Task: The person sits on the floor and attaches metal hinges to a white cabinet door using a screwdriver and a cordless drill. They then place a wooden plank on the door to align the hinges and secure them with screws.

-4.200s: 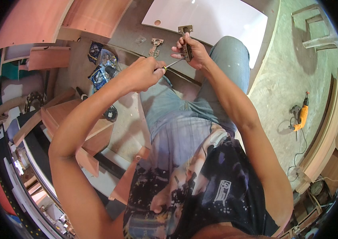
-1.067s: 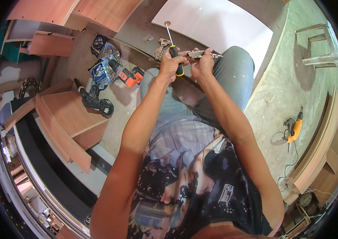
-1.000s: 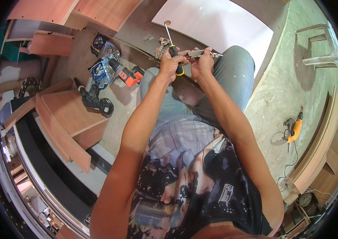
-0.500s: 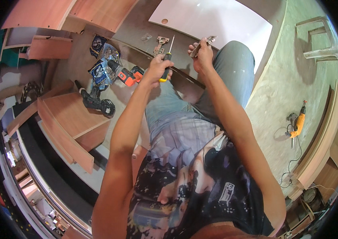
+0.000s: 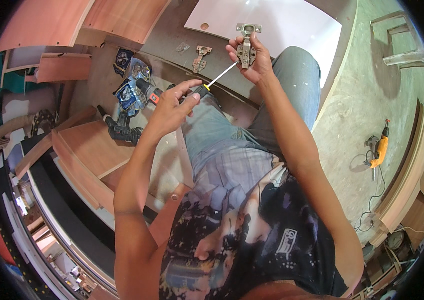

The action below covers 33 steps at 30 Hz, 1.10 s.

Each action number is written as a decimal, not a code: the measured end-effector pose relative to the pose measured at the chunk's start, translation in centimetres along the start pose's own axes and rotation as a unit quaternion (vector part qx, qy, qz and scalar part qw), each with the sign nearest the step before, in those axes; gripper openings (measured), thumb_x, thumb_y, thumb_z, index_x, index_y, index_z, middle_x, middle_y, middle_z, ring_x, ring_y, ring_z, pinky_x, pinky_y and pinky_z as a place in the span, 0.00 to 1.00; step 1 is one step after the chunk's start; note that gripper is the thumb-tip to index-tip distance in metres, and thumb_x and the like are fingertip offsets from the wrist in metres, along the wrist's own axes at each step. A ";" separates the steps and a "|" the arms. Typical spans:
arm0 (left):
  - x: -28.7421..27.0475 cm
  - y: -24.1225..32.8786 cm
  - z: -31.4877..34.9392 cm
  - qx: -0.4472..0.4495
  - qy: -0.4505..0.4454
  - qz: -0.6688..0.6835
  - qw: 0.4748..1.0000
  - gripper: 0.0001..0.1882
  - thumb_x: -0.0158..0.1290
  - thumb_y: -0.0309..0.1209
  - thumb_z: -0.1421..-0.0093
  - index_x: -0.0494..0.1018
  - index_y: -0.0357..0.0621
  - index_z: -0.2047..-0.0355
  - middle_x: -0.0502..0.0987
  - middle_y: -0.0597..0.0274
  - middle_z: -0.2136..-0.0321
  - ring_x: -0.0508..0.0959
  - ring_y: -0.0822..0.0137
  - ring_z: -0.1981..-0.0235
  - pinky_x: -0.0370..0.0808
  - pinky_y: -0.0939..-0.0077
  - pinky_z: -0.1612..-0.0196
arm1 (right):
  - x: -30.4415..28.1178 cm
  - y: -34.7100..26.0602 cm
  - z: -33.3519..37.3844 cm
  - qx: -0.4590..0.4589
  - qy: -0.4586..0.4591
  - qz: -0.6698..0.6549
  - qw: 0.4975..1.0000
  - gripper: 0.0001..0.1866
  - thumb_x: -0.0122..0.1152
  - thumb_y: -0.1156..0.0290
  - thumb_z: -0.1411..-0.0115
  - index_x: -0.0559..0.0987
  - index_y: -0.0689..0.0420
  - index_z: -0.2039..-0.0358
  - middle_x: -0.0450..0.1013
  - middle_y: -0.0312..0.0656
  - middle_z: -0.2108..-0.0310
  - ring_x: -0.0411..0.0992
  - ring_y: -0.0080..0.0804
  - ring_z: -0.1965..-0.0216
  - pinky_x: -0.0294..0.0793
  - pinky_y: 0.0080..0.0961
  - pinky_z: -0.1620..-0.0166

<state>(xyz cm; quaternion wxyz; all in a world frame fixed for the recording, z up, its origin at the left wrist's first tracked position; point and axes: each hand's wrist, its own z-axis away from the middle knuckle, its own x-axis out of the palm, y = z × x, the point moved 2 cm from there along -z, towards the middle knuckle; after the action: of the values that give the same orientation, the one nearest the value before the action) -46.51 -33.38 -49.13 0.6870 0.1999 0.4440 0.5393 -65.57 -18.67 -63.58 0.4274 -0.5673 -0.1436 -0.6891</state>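
My right hand (image 5: 258,64) is closed on a metal cabinet hinge (image 5: 246,49), its cup end pointing away from me over the white panel. In my left hand (image 5: 174,105) is a screwdriver (image 5: 220,75) with a black and yellow handle, gripped between thumb and fingers. The shaft slants up to the right, and its tip reaches the lower edge of the hinge; whether it sits in a screw I cannot tell. A second hinge (image 5: 201,59) lies on the board in front of me, beside a small clear plastic bag (image 5: 182,48).
A white panel (image 5: 272,20) with a round hole lies ahead. To the left are an orange and black drill (image 5: 154,95), blue packets (image 5: 131,85), a black power tool (image 5: 121,131) and wooden boards (image 5: 89,145). A yellow corded tool (image 5: 381,150) and a stool (image 5: 406,57) stand on the right.
My right hand has turned the hinge upright, so its face now shows. My left hand has moved slightly left and tilted the screwdriver, bringing its tip to the hinge.
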 end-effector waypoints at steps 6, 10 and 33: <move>1.4 0.0 0.2 0.274 0.090 -0.169 0.942 0.24 0.55 0.28 0.44 0.72 0.40 0.45 0.78 0.59 0.67 0.76 0.68 0.71 0.73 0.73 0.66 | -0.7 0.3 -0.5 0.000 -0.020 0.029 0.999 0.22 0.54 0.50 0.35 0.76 0.59 0.67 0.75 0.42 0.69 0.79 0.38 0.65 0.83 0.32 0.63; 1.5 1.8 0.7 0.214 0.094 -0.249 0.940 0.25 0.56 0.27 0.47 0.73 0.41 0.46 0.77 0.53 0.67 0.77 0.59 0.70 0.73 0.69 0.64 | -0.6 0.3 -0.3 -0.007 -0.024 0.034 0.999 0.21 0.54 0.50 0.35 0.76 0.57 0.68 0.75 0.39 0.71 0.78 0.37 0.65 0.83 0.33 0.64; -3.2 6.3 0.5 0.479 0.013 -0.609 0.632 0.24 0.57 0.32 0.49 0.73 0.46 0.49 0.75 0.59 0.63 0.77 0.62 0.70 0.76 0.68 0.69 | 1.1 0.9 0.5 0.116 -0.061 0.053 0.990 0.20 0.45 0.51 0.31 0.73 0.53 0.69 0.71 0.36 0.76 0.76 0.46 0.53 0.75 0.53 0.48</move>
<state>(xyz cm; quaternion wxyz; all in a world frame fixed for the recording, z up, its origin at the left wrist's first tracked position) -49.78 -34.04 -42.87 0.6613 0.1787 0.6694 -0.2874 -64.57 -19.28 -62.72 0.5166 -0.5617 -0.2176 -0.6085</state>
